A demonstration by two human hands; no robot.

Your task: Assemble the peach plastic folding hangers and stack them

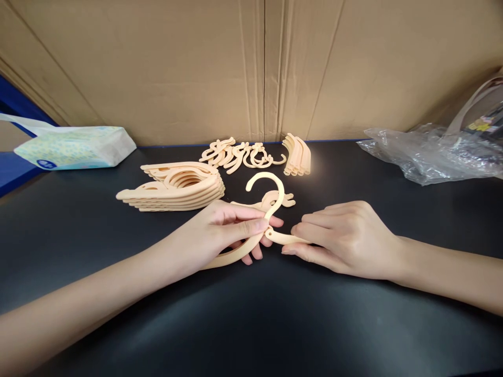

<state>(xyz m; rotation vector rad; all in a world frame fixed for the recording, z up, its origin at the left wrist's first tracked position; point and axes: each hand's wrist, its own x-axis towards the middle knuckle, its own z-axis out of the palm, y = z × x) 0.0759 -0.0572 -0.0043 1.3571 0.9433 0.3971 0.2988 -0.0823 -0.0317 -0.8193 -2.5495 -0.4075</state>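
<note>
My left hand [231, 228] pinches a peach plastic hanger hook [280, 191] where it meets a curved hanger arm [231, 256]. The hook points up and curls to the left. My right hand [341, 238] is closed on a second hanger arm [285, 238], whose holed end meets the joint at my left fingertips. Whether that joint is locked I cannot tell, and my right fingers hide the arm's outer end. Just behind the hook lie loose peach hanger pieces [288, 200], partly covered by my left hand.
A stack of folded peach hangers [176, 196] sits at left. Further back are a pile of loose hooks [222, 154] and a bundle of hanger arms [297, 154]. A tissue pack [78, 149] lies far left, a clear plastic bag [428, 154] far right. Cardboard [176, 68] walls the black table's back edge.
</note>
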